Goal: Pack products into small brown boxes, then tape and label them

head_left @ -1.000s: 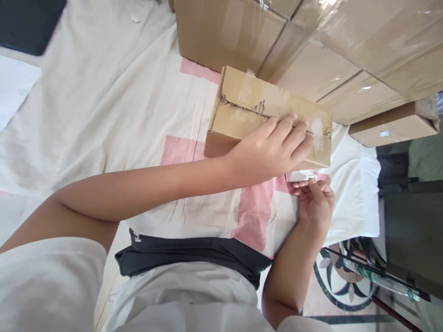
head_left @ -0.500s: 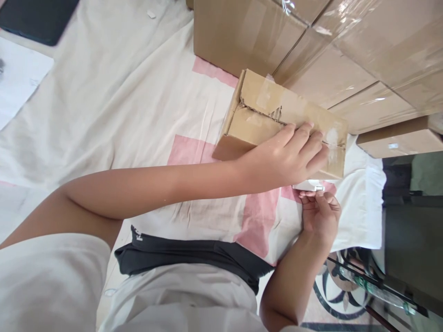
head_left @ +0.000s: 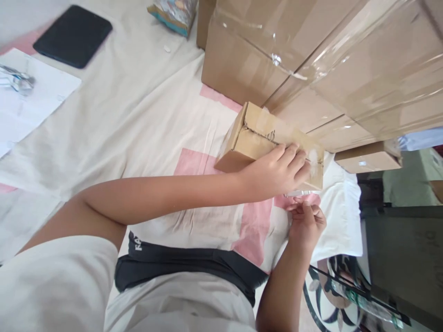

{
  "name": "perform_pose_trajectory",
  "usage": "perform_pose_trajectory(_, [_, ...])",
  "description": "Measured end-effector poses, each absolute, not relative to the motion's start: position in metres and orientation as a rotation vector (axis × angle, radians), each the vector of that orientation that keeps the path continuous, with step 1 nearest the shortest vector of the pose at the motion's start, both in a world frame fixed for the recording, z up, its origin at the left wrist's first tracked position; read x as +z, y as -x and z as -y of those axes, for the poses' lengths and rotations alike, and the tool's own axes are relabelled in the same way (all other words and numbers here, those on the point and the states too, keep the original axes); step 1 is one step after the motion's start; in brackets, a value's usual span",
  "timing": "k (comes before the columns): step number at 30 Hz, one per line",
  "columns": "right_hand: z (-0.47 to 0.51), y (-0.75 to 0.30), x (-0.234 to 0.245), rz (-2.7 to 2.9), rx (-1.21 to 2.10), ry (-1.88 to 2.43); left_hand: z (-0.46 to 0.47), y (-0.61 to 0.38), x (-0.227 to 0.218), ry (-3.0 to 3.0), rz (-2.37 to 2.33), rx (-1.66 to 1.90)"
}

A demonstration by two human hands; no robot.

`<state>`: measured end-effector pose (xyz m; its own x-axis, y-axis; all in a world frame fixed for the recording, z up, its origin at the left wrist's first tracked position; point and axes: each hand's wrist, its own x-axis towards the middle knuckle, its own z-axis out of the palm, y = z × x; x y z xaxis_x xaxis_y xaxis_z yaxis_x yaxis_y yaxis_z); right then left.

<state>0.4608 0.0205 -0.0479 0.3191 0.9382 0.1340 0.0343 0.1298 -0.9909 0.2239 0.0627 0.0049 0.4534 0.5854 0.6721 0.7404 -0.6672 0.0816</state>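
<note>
A small brown cardboard box (head_left: 256, 131) with torn tape along its top seam lies on a white and pink cloth (head_left: 145, 133). My left hand (head_left: 277, 170) reaches across and rests on the box's top, fingers laid over the seam and curled around its near edge. Just below the box's right end, my right hand (head_left: 306, 221) pinches a small white object (head_left: 298, 193) between its fingertips; most of that object is hidden by the left hand.
Large taped cardboard cartons (head_left: 311, 60) are stacked behind the small box, another small box (head_left: 368, 159) to the right. A black tablet (head_left: 72, 37), white paper (head_left: 31, 99) and a colourful packet (head_left: 173, 11) lie far left and back. Dark furniture (head_left: 404, 258) stands at right.
The view has tilted up and back, revealing the tablet, paper and packet. Both hands keep their hold; the box appears smaller and slightly lower in view.
</note>
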Motion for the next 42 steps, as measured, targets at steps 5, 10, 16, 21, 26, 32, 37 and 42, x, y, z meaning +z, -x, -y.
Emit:
perform_pose_trajectory(5, [-0.003,-0.418,-0.011,1.319,0.682,1.178,-0.053,-0.209,0.030,2.540,0.909,-1.222])
perform_pose_trajectory(10, [0.002,-0.383,0.024,1.742,0.434,1.100,-0.046,-0.179,0.074,2.767,0.769,-1.260])
perform_pose_trajectory(16, [-0.004,-0.350,0.038,1.766,0.277,0.886,-0.047,-0.138,0.105,2.921,0.610,-1.151])
perform_pose_trajectory(21, [-0.007,-0.335,0.043,1.918,-0.061,0.784,-0.045,-0.132,0.107,2.803,0.687,-1.070])
perform_pose_trajectory(26, [-0.006,-0.328,0.050,1.933,-0.180,0.811,-0.037,-0.137,0.107,2.679,0.651,-1.105])
perform_pose_trajectory(32, [0.000,-0.331,0.044,1.903,-0.160,0.820,-0.028,-0.142,0.104,2.632,0.597,-1.079])
perform_pose_trajectory(37, [-0.001,-0.336,0.034,1.762,0.037,0.945,-0.019,-0.147,0.104,2.661,0.517,-1.111])
perform_pose_trajectory(42, [-0.009,-0.344,0.026,1.636,0.142,1.214,-0.008,-0.135,0.120,2.749,0.622,-1.266])
